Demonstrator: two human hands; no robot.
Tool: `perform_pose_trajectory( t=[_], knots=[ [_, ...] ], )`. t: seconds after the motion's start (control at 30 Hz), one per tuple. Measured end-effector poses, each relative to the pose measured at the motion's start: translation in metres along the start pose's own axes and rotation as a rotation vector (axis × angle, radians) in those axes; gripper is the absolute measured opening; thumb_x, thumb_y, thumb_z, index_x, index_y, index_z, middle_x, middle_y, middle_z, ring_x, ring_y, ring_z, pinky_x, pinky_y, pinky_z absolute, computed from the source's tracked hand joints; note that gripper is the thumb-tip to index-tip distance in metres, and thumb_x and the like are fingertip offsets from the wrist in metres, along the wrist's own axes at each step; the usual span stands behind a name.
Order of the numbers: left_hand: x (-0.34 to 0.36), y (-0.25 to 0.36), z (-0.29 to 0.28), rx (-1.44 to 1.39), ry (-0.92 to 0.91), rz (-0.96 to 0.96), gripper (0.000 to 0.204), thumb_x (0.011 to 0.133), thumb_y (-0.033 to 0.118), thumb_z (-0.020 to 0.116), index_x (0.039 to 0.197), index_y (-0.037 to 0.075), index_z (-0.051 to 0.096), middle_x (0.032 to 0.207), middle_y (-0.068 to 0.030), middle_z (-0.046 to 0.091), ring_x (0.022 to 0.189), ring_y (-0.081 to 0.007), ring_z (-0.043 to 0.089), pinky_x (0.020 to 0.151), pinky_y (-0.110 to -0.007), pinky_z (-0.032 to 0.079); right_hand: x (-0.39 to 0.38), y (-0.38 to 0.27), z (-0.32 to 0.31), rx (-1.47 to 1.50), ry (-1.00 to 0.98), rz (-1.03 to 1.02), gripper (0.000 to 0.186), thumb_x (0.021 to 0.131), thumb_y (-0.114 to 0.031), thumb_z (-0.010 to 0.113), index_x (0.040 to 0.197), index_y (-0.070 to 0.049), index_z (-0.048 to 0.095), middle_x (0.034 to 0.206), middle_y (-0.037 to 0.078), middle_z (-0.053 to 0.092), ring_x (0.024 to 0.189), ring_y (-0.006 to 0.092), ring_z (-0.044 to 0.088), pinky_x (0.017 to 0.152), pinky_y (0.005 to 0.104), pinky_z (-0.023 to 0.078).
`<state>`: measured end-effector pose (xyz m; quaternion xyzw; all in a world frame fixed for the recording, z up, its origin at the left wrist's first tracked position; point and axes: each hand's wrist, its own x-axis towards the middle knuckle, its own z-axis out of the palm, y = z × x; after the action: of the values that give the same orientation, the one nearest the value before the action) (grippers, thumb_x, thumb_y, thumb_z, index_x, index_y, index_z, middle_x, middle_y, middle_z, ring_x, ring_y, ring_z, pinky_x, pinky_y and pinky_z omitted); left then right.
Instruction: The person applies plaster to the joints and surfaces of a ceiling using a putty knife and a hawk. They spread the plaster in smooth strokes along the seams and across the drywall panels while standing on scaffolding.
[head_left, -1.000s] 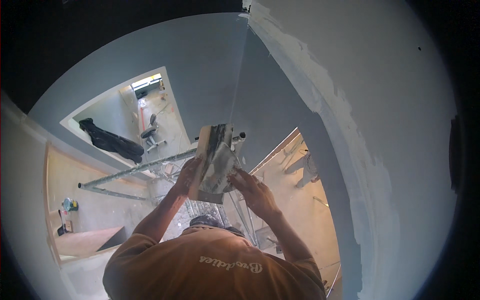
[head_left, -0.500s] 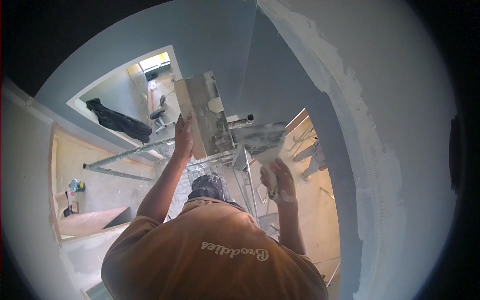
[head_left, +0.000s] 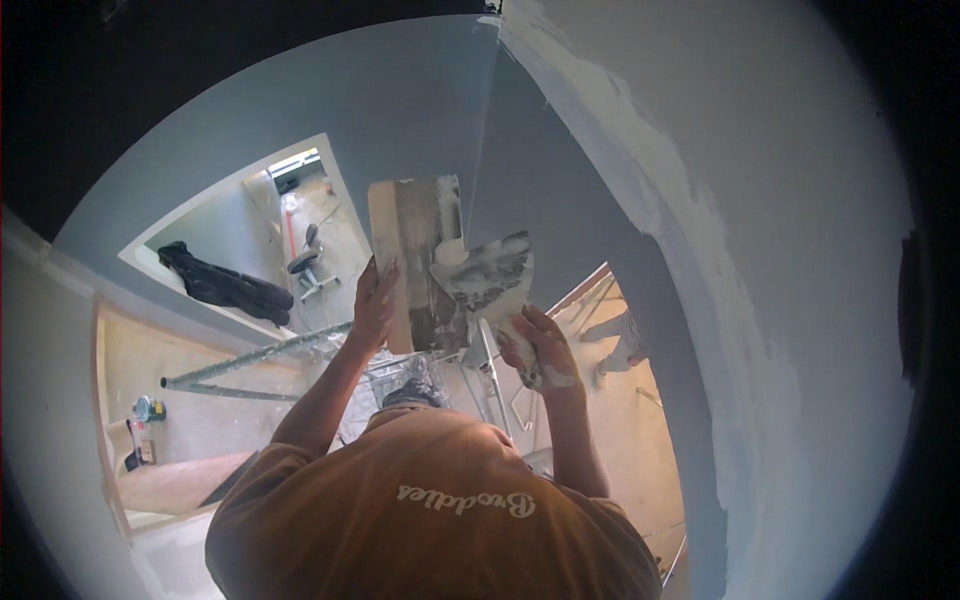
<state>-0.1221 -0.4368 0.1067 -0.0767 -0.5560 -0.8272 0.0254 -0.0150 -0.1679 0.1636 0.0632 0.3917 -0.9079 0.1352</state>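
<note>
My left hand (head_left: 376,305) grips the pale wooden edge of a plasterer's hawk (head_left: 425,215), a flat rectangular board with a worn metal face. A small lump of white joint compound (head_left: 453,252) sits on its right part. My right hand (head_left: 548,352) is closed around the handle of a broad filling knife (head_left: 495,272). Its wide blade is smeared with white and overlaps the hawk's right side, next to the lump. Whether blade and hawk touch, I cannot tell.
A wide band of white compound (head_left: 690,210) runs along the junction at right. Metal scaffold tubes (head_left: 265,350) stand below my arms. Through openings show black sheeting (head_left: 225,285), a chair (head_left: 308,258), a tub (head_left: 150,408) and another person's legs (head_left: 620,345) at right.
The filling knife has moved left and turned, from beside the hawk to over its right part. The hawk has become more upright and shifted slightly down in view.
</note>
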Motion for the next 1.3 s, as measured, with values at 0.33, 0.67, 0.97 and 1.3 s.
perform_pose_trajectory(
  t=[0.33, 0.67, 0.97, 1.3],
  knots=[
    [0.052, 0.011, -0.051, -0.186, -0.370, -0.006, 0.048, 0.100, 0.018, 0.055, 0.143, 0.001, 0.043, 0.133, -0.0099, 0.057, 0.122, -0.0200, 0.056, 0.105, -0.037, 0.045, 0.074, -0.029, -0.020, 0.232, -0.159, -0.147, 0.039, 0.098, -0.015, 0.057, 0.130, 0.003, 0.042, 0.095, 0.010, 0.057, 0.064, 0.0112, 0.049, 0.045, 0.0185, 0.042],
    [0.065, 0.032, -0.120, -0.413, -0.137, -0.331, 0.040, 0.101, 0.031, 0.053, 0.128, 0.002, 0.056, 0.109, -0.0087, 0.067, 0.094, -0.0188, 0.068, 0.083, -0.034, 0.056, 0.284, -0.224, 0.150, -1.573, 0.285, -1.658, 0.062, 0.084, 0.006, 0.062, 0.143, -0.002, 0.045, 0.143, 0.028, 0.044, 0.124, 0.0411, 0.053, 0.096, 0.0450, 0.053],
    [0.028, 0.048, -0.155, -0.285, 0.117, -0.261, 0.042, 0.101, 0.034, 0.054, 0.128, 0.003, 0.056, 0.105, -0.0083, 0.067, 0.090, -0.0200, 0.068, 0.080, -0.035, 0.056, 0.422, -0.412, 0.258, -1.623, 0.479, -1.892, 0.067, 0.081, 0.008, 0.058, 0.145, -0.003, 0.042, 0.145, 0.031, 0.040, 0.128, 0.0468, 0.047, 0.108, 0.0458, 0.042],
    [0.034, 0.051, -0.166, -0.350, 0.165, -0.293, 0.044, 0.099, 0.037, 0.055, 0.126, 0.002, 0.056, 0.104, -0.0108, 0.066, 0.090, -0.0218, 0.067, 0.077, -0.036, 0.057, 0.453, -0.465, 0.295, -1.731, 0.611, -1.810, 0.069, 0.080, 0.006, 0.063, 0.145, -0.002, 0.041, 0.146, 0.030, 0.040, 0.127, 0.0454, 0.049, 0.108, 0.0441, 0.043]
  ],
)
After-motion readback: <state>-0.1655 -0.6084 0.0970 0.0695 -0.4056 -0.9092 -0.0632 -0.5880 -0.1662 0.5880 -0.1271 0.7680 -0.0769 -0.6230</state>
